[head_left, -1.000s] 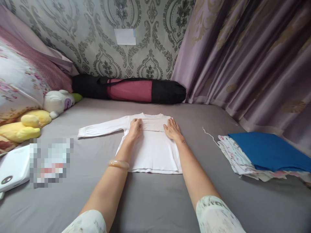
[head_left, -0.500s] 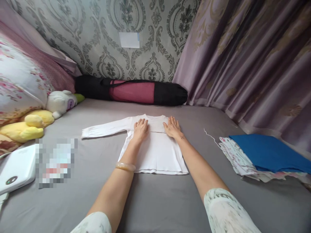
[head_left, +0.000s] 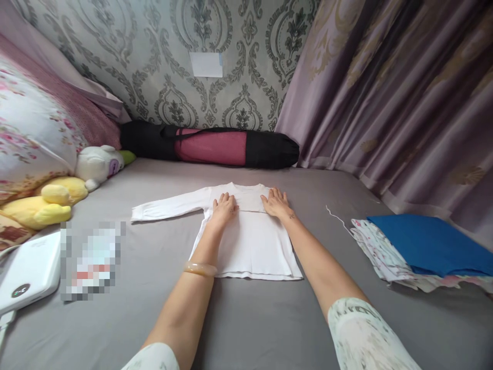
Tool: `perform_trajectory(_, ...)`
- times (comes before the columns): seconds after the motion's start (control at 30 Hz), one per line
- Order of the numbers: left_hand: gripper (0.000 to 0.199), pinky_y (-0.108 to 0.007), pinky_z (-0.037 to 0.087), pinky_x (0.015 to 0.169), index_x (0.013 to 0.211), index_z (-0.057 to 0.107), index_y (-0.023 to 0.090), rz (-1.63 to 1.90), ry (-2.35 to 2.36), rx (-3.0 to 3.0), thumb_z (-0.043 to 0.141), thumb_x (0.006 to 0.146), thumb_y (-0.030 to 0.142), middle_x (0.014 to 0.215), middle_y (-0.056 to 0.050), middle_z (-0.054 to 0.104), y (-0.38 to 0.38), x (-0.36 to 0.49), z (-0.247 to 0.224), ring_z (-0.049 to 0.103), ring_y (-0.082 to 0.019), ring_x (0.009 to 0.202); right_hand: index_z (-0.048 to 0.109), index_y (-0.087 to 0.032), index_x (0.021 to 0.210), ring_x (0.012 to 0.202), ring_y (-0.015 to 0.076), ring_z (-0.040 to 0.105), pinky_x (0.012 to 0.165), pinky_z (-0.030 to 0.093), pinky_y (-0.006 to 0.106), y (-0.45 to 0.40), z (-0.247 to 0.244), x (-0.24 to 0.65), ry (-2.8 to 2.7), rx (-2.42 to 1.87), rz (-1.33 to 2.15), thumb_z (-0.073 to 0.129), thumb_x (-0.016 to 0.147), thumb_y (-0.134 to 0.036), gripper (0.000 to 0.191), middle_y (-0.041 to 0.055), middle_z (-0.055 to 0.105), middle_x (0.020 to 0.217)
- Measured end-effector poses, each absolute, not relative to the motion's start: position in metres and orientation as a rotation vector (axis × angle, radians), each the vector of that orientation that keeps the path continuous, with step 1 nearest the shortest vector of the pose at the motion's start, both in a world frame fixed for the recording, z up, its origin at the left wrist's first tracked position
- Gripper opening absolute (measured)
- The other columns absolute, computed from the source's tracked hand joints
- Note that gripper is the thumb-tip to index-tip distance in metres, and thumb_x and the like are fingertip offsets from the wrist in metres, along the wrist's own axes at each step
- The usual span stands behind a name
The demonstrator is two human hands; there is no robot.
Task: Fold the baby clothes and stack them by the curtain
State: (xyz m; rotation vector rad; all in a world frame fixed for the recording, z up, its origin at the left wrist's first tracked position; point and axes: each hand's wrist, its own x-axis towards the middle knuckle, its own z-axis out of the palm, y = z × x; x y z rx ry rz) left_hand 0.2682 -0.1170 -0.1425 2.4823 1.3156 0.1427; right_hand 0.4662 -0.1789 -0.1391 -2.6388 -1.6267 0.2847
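Observation:
A small white long-sleeved shirt (head_left: 254, 246) lies flat on the grey bed sheet (head_left: 246, 318), its collar at the far end. One sleeve stretches out to the left; the right one is folded across the chest. On the upper left of the chest rests my left hand (head_left: 225, 208), fingers spread and palm down. My right hand (head_left: 277, 203) lies flat by the right shoulder, fingers also apart. Both hands press on the fabric without gripping it.
At right sits a folded stack with a blue cloth (head_left: 427, 244) on top and a white string (head_left: 337, 217) beside it. Left are a white power bank (head_left: 33, 270), a blurred-out packet (head_left: 94, 262) and plush toys (head_left: 98, 167). A long black-and-pink bag (head_left: 210, 146) lies along the wall.
The view has shifted very slightly. Both hands stay on the shirt in nearly the same places, and the shirt looks the same.

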Motion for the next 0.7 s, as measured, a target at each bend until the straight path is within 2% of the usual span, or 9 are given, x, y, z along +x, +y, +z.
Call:
perform_trajectory(0.17, 0.041, -0.053, 0.020, 0.116, 0.136, 0.043, 0.015, 0.150, 1.316, 2.440, 0.042, 0.097, 0.026, 0.156, -0.019, 0.030, -0.122, 0.264, -0.117, 0.021, -0.029, 0.147, 0.019, -0.009, 0.156, 0.150, 0.0234, 0.005, 0.120, 0.003, 0.043, -0.166, -0.136, 0.459, -1.749, -2.494, 0.191, 0.012, 0.100, -0.049, 0.069, 0.0117, 0.008, 0.163)
perform_trajectory(0.33, 0.039, -0.043, 0.030, 0.112, 0.133, 0.049, 0.017, 0.214, 1.272, 2.390, 0.043, 0.096, 0.027, 0.147, -0.015, 0.046, -0.122, 0.253, -0.098, 0.040, -0.026, 0.138, 0.018, -0.013, 0.156, 0.150, 0.0249, 0.008, 0.120, 0.003, 0.049, -0.162, -0.149, 0.458, -1.756, -2.505, 0.246, 0.013, 0.100, -0.048, 0.067, 0.0085, 0.012, 0.163)
perform_trajectory(0.47, 0.041, -0.035, 0.039, 0.105, 0.133, 0.052, 0.016, 0.235, 1.296, 2.272, 0.042, 0.095, 0.027, 0.142, -0.014, 0.052, -0.112, 0.242, -0.100, 0.052, -0.025, 0.127, 0.016, -0.013, 0.157, 0.150, 0.0249, 0.007, 0.120, 0.002, 0.049, -0.162, -0.154, 0.461, -1.763, -2.508, 0.255, 0.012, 0.100, -0.048, 0.067, 0.0087, 0.011, 0.163)
perform_trajectory(0.7, 0.049, -0.032, 0.039, 0.105, 0.141, 0.047, 0.015, 0.297, 1.380, 2.099, 0.044, 0.094, 0.028, 0.144, -0.013, 0.051, -0.102, 0.224, -0.101, 0.050, -0.025, 0.131, 0.016, -0.014, 0.157, 0.150, 0.0245, 0.005, 0.119, 0.002, 0.050, -0.158, -0.143, 0.457, -1.744, -2.560, 0.309, 0.015, 0.100, -0.047, 0.066, 0.0099, 0.008, 0.164)
